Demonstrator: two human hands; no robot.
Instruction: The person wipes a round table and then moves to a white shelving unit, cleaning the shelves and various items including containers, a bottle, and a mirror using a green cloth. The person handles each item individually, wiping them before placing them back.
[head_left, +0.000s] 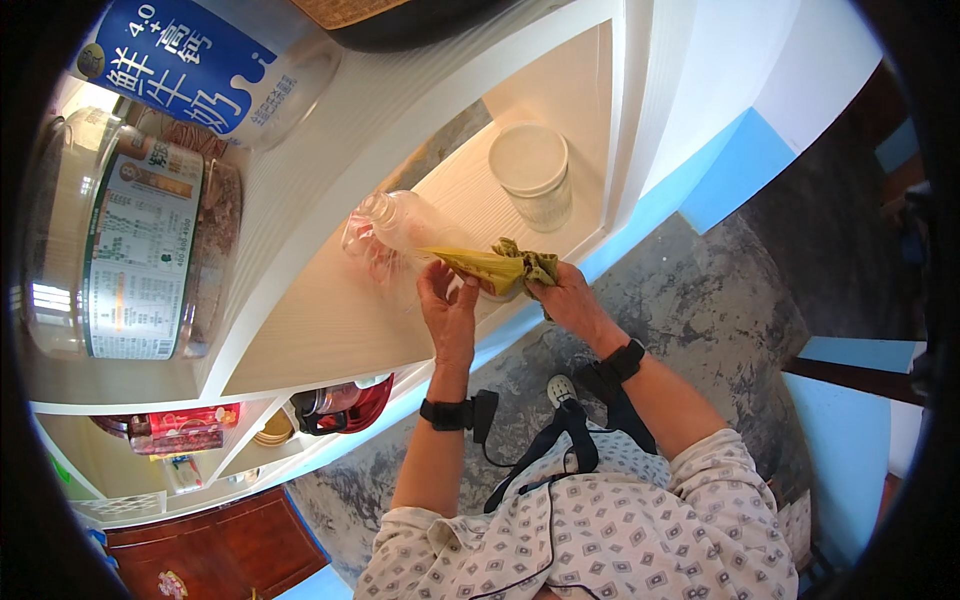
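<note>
My right hand (559, 296) grips a crumpled olive-green cloth (538, 270) against a yellow pointed object (484, 268), possibly a folded packet or a leaf wrap; its exact kind is unclear. Close under its left part is my left hand (450, 300), fingers curled, thumb and fingertips near or touching its edge; whether they pinch it cannot be told. Behind it, a clear plastic bottle (420, 221) without a cap stands on the pale wooden shelf (322, 337), beside thin clear plastic with red marks (367, 244). A lidded translucent tub (532, 180) stands farther right on that shelf.
On the upper shelf at left are a large milk bottle with a blue label (187, 67) and a big clear labelled jar (142, 247). Lower compartments hold a red package (195, 427) and a red and black container (345, 409). The shelf's white edge (615, 120) rises at right.
</note>
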